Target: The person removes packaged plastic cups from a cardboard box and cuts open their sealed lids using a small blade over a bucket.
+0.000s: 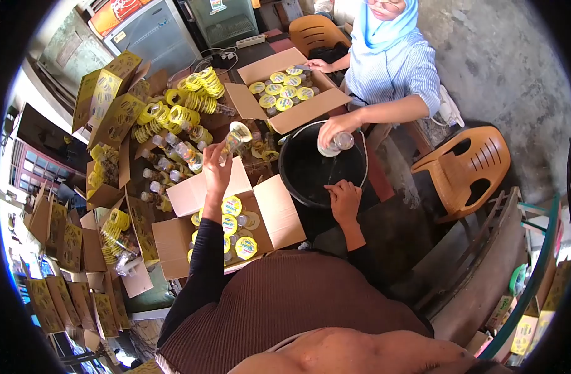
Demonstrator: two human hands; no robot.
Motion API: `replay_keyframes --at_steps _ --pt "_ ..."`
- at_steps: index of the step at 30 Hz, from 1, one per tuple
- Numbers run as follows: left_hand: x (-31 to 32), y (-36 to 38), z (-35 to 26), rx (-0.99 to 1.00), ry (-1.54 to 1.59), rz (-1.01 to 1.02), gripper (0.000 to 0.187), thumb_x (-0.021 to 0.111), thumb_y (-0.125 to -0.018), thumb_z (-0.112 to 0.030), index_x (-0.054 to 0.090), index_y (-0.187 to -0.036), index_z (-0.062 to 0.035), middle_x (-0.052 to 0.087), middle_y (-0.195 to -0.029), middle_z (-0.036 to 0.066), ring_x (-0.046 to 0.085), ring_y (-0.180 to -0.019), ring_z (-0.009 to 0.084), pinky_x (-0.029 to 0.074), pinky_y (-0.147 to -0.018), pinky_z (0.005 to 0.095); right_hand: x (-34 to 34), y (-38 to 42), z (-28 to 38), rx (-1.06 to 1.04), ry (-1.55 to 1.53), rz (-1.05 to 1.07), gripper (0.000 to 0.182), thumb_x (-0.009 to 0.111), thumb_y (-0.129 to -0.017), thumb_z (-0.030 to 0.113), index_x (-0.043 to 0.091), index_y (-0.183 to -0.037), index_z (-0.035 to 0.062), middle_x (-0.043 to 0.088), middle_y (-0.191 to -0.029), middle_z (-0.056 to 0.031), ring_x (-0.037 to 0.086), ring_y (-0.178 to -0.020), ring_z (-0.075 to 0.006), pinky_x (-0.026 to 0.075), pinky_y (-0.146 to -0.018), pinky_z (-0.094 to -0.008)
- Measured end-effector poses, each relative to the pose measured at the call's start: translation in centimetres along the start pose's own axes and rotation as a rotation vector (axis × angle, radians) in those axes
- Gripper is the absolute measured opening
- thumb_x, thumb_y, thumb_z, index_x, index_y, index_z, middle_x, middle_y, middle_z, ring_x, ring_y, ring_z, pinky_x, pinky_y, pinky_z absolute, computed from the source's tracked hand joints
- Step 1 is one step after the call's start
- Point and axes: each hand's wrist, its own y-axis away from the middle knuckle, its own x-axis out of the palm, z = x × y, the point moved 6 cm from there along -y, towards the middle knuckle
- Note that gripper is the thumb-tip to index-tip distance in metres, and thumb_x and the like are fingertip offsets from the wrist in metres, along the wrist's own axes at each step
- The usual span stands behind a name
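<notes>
My left hand (215, 167) is closed around a clear plastic bottle (237, 135), lifted and tilted above the open carton in front of me. Over the near part of a black bucket (291, 181), my right hand (346, 201) has its fingertips drawn together; what they hold, if anything, is too small to make out. In the near carton (282, 215) stand several containers with round yellow lemon labels (245, 248). A co-worker's hand (338, 129) holds another clear bottle (343, 141) over the bucket.
A second open carton (323, 103) holds containers with yellow tops. To the left lie stacks of yellow rings (183, 116), loose clear bottles (165, 164) and more cartons (114, 118). An orange plastic chair (469, 162) stands at the right.
</notes>
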Motion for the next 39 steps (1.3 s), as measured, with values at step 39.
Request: replay_keyframes --at_steps 39 --pt "11.7 20.1 5.3 0.283 -0.878 0.964 0.021 0.058 -0.088 -0.019 0.075 -0.100 -0.0132 0.067 -0.108 0.008 0.051 -0.120 0.0279 0.027 -0.115 0.0508 0.3 0.0 0.3 0.005 0.060 0.069 0.014 0.070 -0.087 0.012 0.076 -0.098 0.0184 0.057 -0.088 0.0013 0.057 -0.091 -0.0197 0.037 -0.087 -0.0382"
